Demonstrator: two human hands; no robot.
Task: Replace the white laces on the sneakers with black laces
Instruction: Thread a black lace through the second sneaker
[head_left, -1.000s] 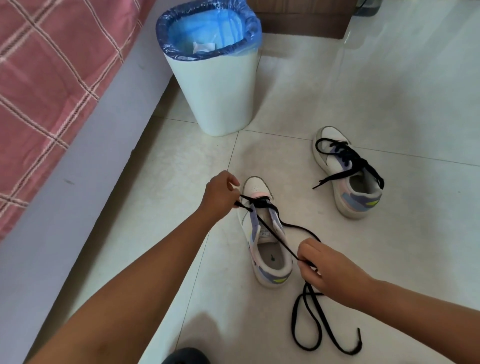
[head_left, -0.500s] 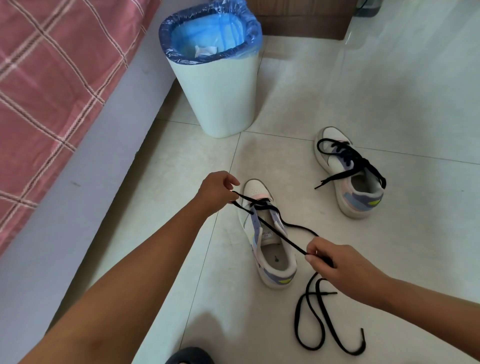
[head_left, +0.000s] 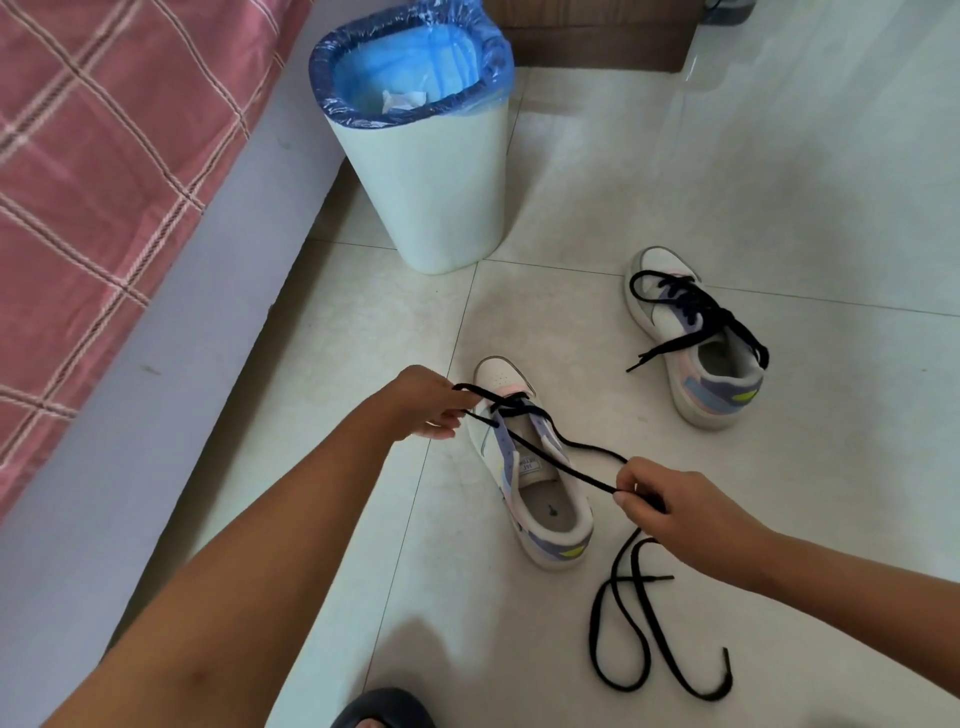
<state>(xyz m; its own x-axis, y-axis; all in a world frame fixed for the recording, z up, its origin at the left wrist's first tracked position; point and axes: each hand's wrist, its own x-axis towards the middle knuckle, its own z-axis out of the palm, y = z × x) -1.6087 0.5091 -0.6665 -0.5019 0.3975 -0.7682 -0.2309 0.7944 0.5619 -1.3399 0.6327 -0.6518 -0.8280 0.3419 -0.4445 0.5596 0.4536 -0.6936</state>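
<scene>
On the floor, two sneakers (head_left: 535, 467), two hands (head_left: 685, 506) holding one lace (head_left: 561, 467).

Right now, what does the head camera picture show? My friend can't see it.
Two hands thread a black lace through the near sneaker: the left hand pinches it at the toe, the right hand pulls it. The far sneaker has black laces. A bin stands behind.

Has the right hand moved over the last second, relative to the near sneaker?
Yes. The right hand, pinching the black lace, has moved rightward, away from the near sneaker's heel, drawing the lace out.
</scene>
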